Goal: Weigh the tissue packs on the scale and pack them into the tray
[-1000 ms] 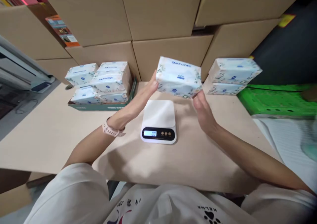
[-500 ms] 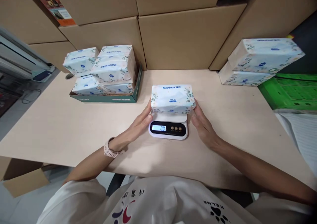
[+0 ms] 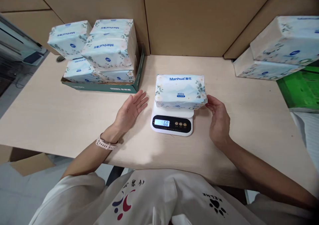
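Observation:
A pale blue tissue pack [image 3: 180,91] with a floral print lies on a white kitchen scale [image 3: 171,131], its label facing me. The scale's lit display [image 3: 161,122] shows digits that are partly blurred. My left hand [image 3: 131,111] is open to the left of the pack, palm turned inward and fingers apart from it. At the pack's right end is my right hand [image 3: 219,120], fingers loosely bent, fingertips at or very near its corner and not gripping it.
Several tissue packs [image 3: 109,52] are piled in a green shallow carton [image 3: 104,88] at the back left. Two more packs [image 3: 274,65] are stacked at the back right, beside a green crate [image 3: 300,89]. Large cardboard boxes [image 3: 184,22] stand behind the table.
Both hands have moved outward from the tissue pack, which they were holding at its ends; it now stays on the scale. The display no longer reads 0.0. The camera view has tilted down.

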`<state>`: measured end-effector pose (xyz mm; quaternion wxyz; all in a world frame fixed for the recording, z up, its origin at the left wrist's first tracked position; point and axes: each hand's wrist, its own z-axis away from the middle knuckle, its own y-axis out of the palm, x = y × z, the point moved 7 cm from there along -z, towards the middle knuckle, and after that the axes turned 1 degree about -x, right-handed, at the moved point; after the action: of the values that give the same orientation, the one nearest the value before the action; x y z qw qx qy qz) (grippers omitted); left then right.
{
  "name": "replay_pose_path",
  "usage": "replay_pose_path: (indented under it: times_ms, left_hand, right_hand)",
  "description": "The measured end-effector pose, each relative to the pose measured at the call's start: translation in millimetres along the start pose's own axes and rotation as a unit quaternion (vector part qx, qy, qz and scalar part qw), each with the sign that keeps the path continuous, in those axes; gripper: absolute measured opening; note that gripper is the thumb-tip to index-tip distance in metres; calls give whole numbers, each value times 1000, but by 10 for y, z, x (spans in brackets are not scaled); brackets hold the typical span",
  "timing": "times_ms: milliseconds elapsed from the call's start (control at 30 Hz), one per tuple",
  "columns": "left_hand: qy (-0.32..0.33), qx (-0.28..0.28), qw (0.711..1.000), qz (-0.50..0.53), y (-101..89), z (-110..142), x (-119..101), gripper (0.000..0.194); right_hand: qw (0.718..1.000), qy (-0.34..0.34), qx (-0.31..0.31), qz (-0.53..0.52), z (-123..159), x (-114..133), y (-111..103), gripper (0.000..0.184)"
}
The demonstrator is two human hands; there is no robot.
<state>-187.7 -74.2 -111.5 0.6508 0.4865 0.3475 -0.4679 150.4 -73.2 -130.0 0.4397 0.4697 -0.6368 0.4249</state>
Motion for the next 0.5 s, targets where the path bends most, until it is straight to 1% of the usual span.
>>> replay_pose_path:
  times_ms: [133, 267, 500]
  left_hand:
    - [-11, -5, 1000, 20, 20, 9, 3, 58]
    - [-18, -11, 1000, 20, 13, 2, 8, 57]
    - [-21, -15, 999, 24, 9, -10, 4, 57]
  right_hand:
    - [1000, 15, -11, -17, -10, -86, -24, 52]
    - [998, 35, -27, -35, -39, -208, -55, 54]
    - [999, 24, -18, -29, -47, -196, -61, 51]
